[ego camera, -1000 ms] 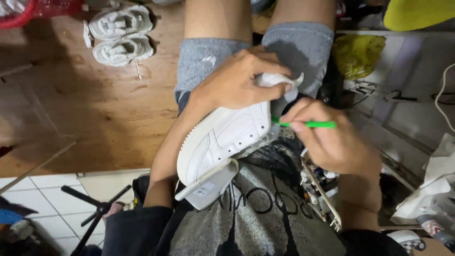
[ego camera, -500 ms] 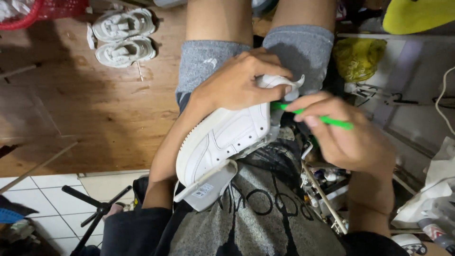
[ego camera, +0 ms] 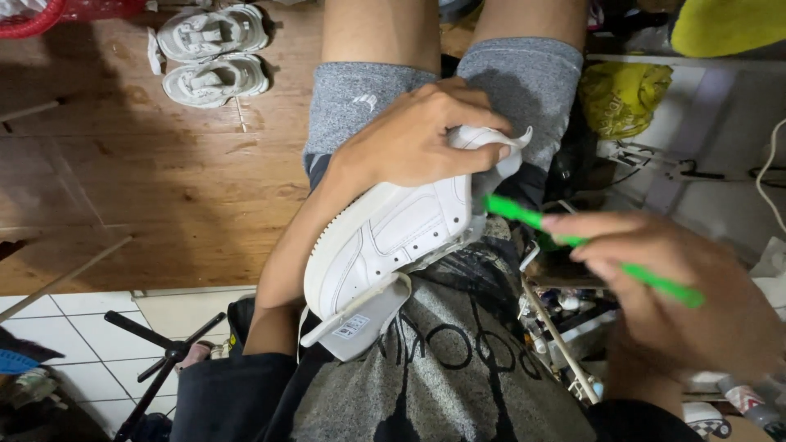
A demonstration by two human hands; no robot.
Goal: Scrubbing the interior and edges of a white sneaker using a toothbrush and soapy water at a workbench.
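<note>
A white sneaker [ego camera: 385, 241] lies on its side across my lap. My left hand [ego camera: 413, 139] grips it near the toe end, fingers wrapped over a white cloth-like piece [ego camera: 503, 143]. My right hand [ego camera: 679, 295] holds a green brush handle [ego camera: 573, 241]; its tip touches the shoe's edge near my left fingers. The sneaker's tongue with a label [ego camera: 356, 327] hangs out at the lower left. I am seated in grey shorts [ego camera: 360, 94].
A pair of pale sneakers [ego camera: 214, 53] stands on the wooden floor [ego camera: 164, 188] at the upper left. A red basket [ego camera: 49, 10] sits in the top-left corner. A yellow bag [ego camera: 622, 94] and cluttered tools lie to the right. A black tripod [ego camera: 164, 356] rests on white tiles.
My right hand has pulled back to the right and downward with the green brush, so more of the handle shows. My left hand keeps its grip on the sneaker.
</note>
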